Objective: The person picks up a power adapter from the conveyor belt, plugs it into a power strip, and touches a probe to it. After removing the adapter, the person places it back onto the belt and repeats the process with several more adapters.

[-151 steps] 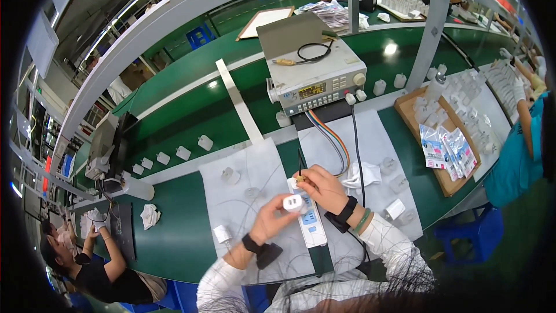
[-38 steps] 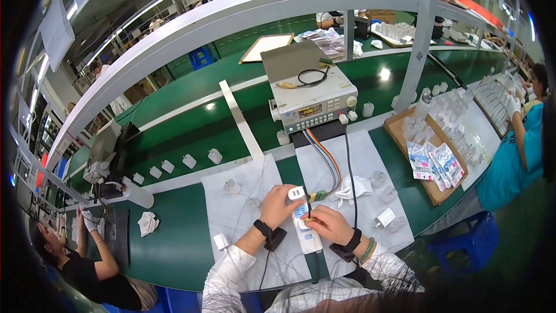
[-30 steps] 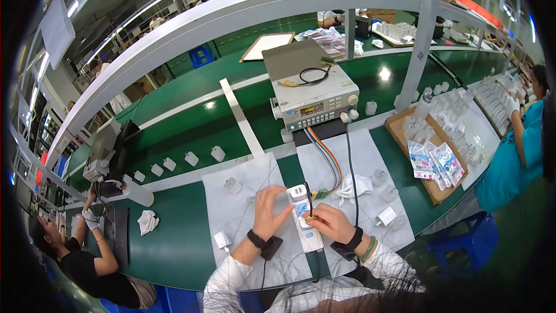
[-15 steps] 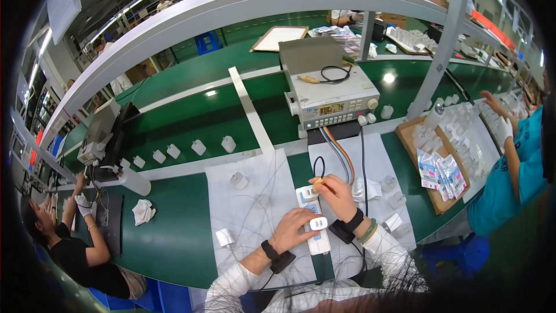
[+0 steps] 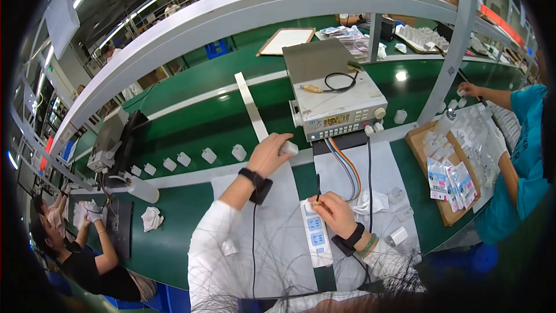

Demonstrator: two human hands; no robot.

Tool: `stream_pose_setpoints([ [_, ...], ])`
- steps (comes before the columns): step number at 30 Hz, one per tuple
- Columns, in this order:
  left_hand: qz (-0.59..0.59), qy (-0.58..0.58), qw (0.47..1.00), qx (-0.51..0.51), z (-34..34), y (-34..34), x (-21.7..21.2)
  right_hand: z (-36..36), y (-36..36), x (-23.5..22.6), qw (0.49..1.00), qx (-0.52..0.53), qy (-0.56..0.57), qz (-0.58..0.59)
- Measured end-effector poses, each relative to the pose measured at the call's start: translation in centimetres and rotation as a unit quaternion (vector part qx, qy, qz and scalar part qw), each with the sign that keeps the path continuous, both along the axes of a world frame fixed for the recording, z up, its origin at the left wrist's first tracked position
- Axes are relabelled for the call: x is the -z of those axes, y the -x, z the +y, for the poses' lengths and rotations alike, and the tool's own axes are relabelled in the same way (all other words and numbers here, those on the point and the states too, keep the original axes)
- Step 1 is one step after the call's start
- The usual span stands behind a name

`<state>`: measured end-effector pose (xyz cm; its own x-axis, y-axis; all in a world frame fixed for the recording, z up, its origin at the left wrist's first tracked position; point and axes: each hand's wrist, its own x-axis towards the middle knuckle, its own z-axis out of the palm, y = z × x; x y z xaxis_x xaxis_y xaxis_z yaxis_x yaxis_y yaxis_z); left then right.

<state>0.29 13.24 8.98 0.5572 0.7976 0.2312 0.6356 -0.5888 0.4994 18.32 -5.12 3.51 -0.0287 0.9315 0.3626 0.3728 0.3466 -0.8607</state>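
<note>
Since half a second ago the left hand [image 5: 271, 153] has left the power strip and stretched up toward the middle of the frame, carrying a small white adapter [image 5: 288, 148] with it; the right hand [image 5: 335, 213] has dropped back to the strip. The left hand now closes its fingers around that white adapter just above centre, at the near edge of the green conveyor belt [image 5: 214, 122] and just left of the grey test instrument [image 5: 336, 104]. The right hand rests at the upper end of the white power strip [image 5: 315, 233], lower centre of the frame, fingertips pinched together on something small at the top socket; what it pinches is too small to make out. Both wrists wear black straps.

The strip lies lengthwise on a white mat [image 5: 278, 232], with blue-labelled sockets below the right hand. A ribbon of coloured wires [image 5: 346, 168] runs down from the instrument toward the right hand. A row of further white adapters [image 5: 191, 159] stands along the belt's near edge at centre left. A crumpled white cloth [image 5: 152, 218] lies at lower left.

At the right of the frame a person in a blue shirt [image 5: 521, 156] reaches over a cardboard tray [image 5: 443, 177] holding small packets. At the lower left another person in black [image 5: 92, 261] works with gloved hands.
</note>
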Motion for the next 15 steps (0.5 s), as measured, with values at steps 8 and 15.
stream_pose_setpoints([
  [8, 0.270, -0.058, 0.961, 0.004, 8.1, -2.1, 4.6, 0.0, -0.1, 0.8, 1.000, -0.016, 0.000, 0.021],
  [15, 0.595, -0.124, 0.794, -0.013, 7.4, 2.4, 2.3, -0.2, -1.1, 1.4, 1.000, -0.007, -0.006, 0.008],
])
